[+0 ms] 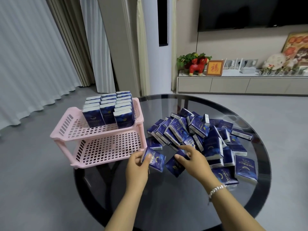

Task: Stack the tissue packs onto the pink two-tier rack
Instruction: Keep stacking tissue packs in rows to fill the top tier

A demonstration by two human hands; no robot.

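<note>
The pink two-tier rack [100,135] stands on the left rim of a round dark glass table [166,197]. Its upper tier holds three rows of upright blue tissue packs [108,110]; the lower tier is bare. A loose heap of blue tissue packs [208,135] lies on the table's right half. My left hand [138,165] grips one blue pack [156,160] just in front of the rack's lower right corner. My right hand [191,160] closes thumb and fingers on another pack [175,165] at the heap's near edge.
The rack overhangs the table's left edge. Grey floor surrounds the table. Curtains hang at the left, a tall white floor unit stands behind, and a low TV cabinet [233,84] with ornaments runs along the back right wall.
</note>
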